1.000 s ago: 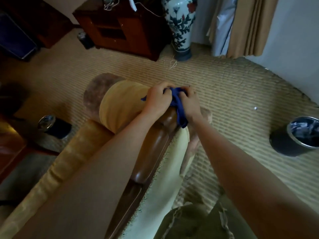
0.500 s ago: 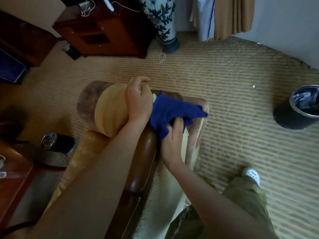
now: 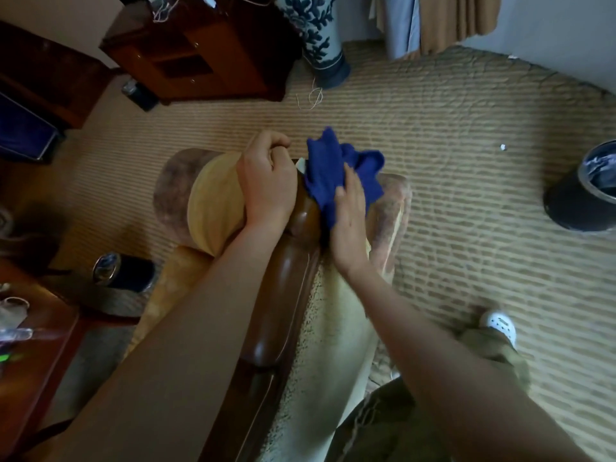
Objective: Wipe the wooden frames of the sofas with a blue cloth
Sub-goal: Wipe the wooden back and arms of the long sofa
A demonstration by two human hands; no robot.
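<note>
Crumpled blue cloth (image 3: 328, 171) is pressed on the glossy brown wooden sofa frame (image 3: 293, 288) at its far end | right hand (image 3: 348, 221) is laid flat-fingered on the cloth | left hand (image 3: 268, 181) is curled over the yellow cushioned armrest (image 3: 215, 201) beside the frame

blue cloth (image 3: 328, 175) now bunched higher

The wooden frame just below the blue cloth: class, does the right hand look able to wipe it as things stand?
Probably yes. The right hand already presses the blue cloth against the wooden frame, and the frame below it lies bare.
</note>
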